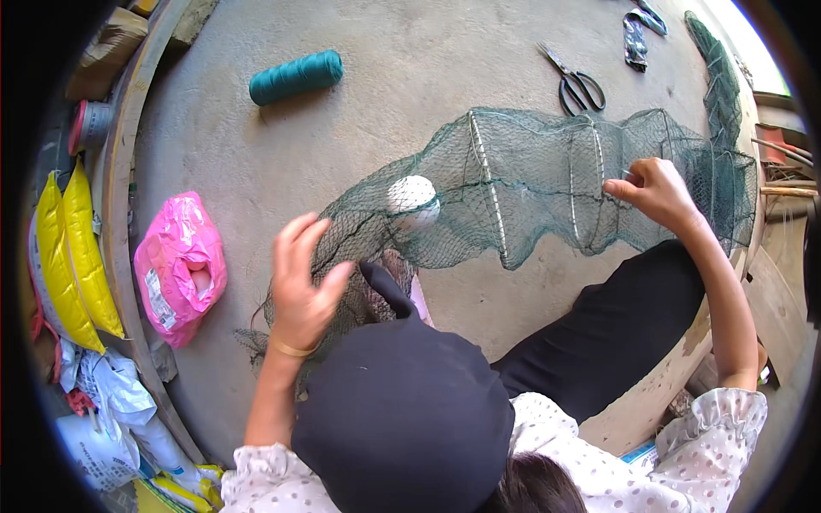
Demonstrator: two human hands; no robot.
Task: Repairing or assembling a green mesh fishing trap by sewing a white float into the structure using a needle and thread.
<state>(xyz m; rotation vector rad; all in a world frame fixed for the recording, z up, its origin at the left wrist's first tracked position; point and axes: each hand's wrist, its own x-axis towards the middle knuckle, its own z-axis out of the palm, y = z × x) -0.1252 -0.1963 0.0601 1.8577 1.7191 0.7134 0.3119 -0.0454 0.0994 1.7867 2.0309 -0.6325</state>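
Note:
A long green mesh net [534, 184] with white hoops stretches across the concrete floor, with a white ball-shaped float [414, 201] at it, toward the left. My left hand [304, 274] has its fingers spread over the left end of the mesh, holding nothing visible. My right hand [646, 192] is pinched over the net near a hoop on the right; what is between the fingertips is too small to make out. A dark cap [402, 419] covers the bottom middle and hides part of the net. A dark-clothed leg [599, 325] lies below the net.
A teal twine spool [295, 77], black scissors [573, 85] and a patterned dark strip [635, 43] lie above the net. At left are a pink bag [180, 265], a wooden edge [126, 171], yellow packages [64, 265] and white sacks [103, 436]. Boards [778, 299] line the right.

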